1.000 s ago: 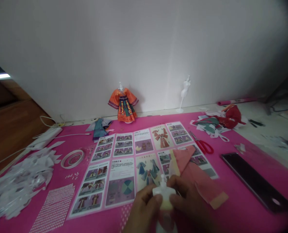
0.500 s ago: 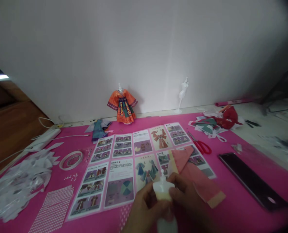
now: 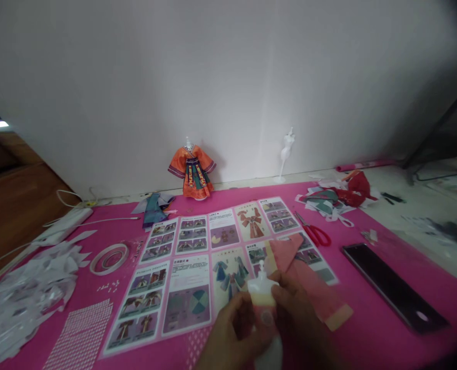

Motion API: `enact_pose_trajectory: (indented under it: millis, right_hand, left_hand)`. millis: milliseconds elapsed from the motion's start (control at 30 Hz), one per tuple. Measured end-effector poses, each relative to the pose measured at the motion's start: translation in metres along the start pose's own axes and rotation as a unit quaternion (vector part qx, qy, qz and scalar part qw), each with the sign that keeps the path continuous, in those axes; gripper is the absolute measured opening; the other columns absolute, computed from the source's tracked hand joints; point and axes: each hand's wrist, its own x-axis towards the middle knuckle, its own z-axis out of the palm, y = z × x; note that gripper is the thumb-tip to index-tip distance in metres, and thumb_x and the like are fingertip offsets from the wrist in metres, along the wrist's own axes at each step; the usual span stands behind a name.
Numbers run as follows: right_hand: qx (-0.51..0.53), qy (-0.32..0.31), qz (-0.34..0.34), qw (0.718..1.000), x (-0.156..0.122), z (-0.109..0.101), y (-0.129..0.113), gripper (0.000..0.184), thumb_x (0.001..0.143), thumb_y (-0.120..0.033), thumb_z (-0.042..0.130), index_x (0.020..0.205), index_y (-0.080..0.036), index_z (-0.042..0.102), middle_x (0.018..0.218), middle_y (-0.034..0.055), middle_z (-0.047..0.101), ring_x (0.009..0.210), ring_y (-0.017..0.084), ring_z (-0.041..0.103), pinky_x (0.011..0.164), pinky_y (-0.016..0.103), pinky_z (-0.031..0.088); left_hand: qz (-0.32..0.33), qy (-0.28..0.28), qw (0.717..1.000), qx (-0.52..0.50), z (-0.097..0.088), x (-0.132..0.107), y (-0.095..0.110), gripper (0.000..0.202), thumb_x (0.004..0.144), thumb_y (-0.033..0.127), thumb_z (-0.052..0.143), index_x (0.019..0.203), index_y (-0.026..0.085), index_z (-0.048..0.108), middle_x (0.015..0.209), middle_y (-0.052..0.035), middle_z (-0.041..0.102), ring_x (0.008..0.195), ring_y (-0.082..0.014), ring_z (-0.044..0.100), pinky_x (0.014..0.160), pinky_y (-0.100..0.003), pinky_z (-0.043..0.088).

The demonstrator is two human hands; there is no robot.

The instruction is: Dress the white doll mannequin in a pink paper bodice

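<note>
Both my hands are at the bottom middle, closed round a small white mannequin torso [image 3: 262,289] with a pale yellow band across it. My left hand [image 3: 230,334] grips it from the left and my right hand [image 3: 298,321] from the right, thumbs pressed near its middle. Just beyond lies a folded salmon-pink paper piece [image 3: 309,280] on a printed instruction sheet [image 3: 197,267] with pictures of dresses. All of it rests on a pink mat [image 3: 370,329].
Red scissors [image 3: 315,234] and a dark phone [image 3: 394,285] lie to the right. A tape roll [image 3: 109,258] and white paper scraps [image 3: 24,293] are on the left. By the wall stand an orange dressed mannequin [image 3: 192,172] and a bare white mannequin [image 3: 284,154].
The view has shifted slightly; the torso has been raised and turned a little in my hands, and my thumbs have moved lower on its front.
</note>
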Motion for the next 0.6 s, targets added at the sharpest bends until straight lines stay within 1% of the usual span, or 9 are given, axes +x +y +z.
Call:
enact_pose_trajectory:
  millis: [67,133,233,300,367,433,500,600]
  right_hand:
    - [-0.015,0.008,-0.003,1.0,0.0,0.001,0.0,0.03,0.077,-0.043,0.07,0.08,-0.018,0.055,0.056,-0.0057,0.05,0.043,0.007,0.036,0.05,0.022,0.038]
    - [-0.037,0.022,-0.01,0.999,0.0,0.0,0.0,0.029,0.077,-0.044,0.069,0.081,-0.018,0.056,0.055,-0.0056,0.05,0.043,0.008,0.039,0.049,0.021,0.037]
    - [-0.07,0.033,-0.024,0.997,0.002,-0.003,-0.001,0.031,0.077,-0.047,0.069,0.081,-0.018,0.059,0.062,-0.0018,0.057,0.053,0.011,0.049,0.054,0.023,0.042]
    - [-0.079,0.032,-0.027,0.996,0.004,-0.004,-0.002,0.033,0.074,-0.048,0.071,0.084,-0.018,0.061,0.068,0.0005,0.061,0.059,0.014,0.054,0.056,0.024,0.044]
    - [-0.083,0.015,-0.023,0.996,0.004,-0.003,-0.005,0.033,0.071,-0.045,0.074,0.088,-0.018,0.063,0.072,0.0017,0.064,0.063,0.015,0.058,0.057,0.025,0.046]
    - [-0.068,0.002,-0.031,0.997,0.002,0.0,-0.007,0.033,0.069,-0.04,0.077,0.089,-0.019,0.064,0.076,0.0023,0.067,0.067,0.016,0.06,0.06,0.025,0.047]
    - [-0.026,0.0,-0.037,0.999,-0.001,0.005,-0.007,0.032,0.069,-0.038,0.078,0.089,-0.019,0.063,0.079,0.0021,0.067,0.069,0.016,0.06,0.062,0.024,0.046]
    - [0.024,-0.002,-0.027,0.999,-0.004,0.009,-0.006,0.032,0.071,-0.037,0.077,0.092,-0.019,0.06,0.08,0.0023,0.067,0.07,0.015,0.059,0.065,0.025,0.045]
  left_hand:
    - [-0.006,-0.008,1.0,-0.029,0.0,0.0,0.002,0.046,0.068,0.046,0.078,0.101,0.017,0.063,0.094,-0.0067,0.064,0.091,-0.0215,0.058,0.079,-0.03,0.041]
    - [-0.017,-0.01,0.999,-0.038,-0.002,-0.001,0.004,0.041,0.072,0.046,0.074,0.099,0.016,0.064,0.095,-0.0069,0.065,0.093,-0.021,0.057,0.081,-0.03,0.041]
    - [-0.028,-0.001,0.999,-0.022,-0.005,-0.002,0.004,0.029,0.076,0.039,0.073,0.091,0.015,0.065,0.086,-0.0046,0.064,0.084,-0.0172,0.057,0.077,-0.028,0.04]
    - [-0.029,0.005,0.999,-0.02,-0.007,-0.001,0.002,0.03,0.074,0.038,0.075,0.092,0.015,0.066,0.084,-0.0037,0.065,0.08,-0.0157,0.057,0.075,-0.027,0.04]
    - [-0.021,0.014,0.999,-0.026,-0.008,0.001,-0.001,0.033,0.073,0.039,0.076,0.092,0.015,0.066,0.082,-0.0032,0.065,0.077,-0.015,0.057,0.073,-0.026,0.04]
    - [-0.008,0.026,0.999,-0.034,-0.007,0.002,-0.003,0.033,0.071,0.041,0.077,0.088,0.015,0.067,0.078,-0.0026,0.065,0.075,-0.0147,0.057,0.07,-0.025,0.039]
    - [-0.003,0.026,0.998,-0.049,-0.006,0.004,-0.005,0.032,0.069,0.041,0.078,0.085,0.015,0.067,0.078,-0.0029,0.066,0.076,-0.0155,0.059,0.069,-0.025,0.04]
    - [-0.005,-0.016,0.995,-0.098,-0.002,0.004,-0.007,0.037,0.067,0.04,0.08,0.093,0.017,0.067,0.091,-0.0066,0.069,0.089,-0.0204,0.063,0.081,-0.03,0.043]
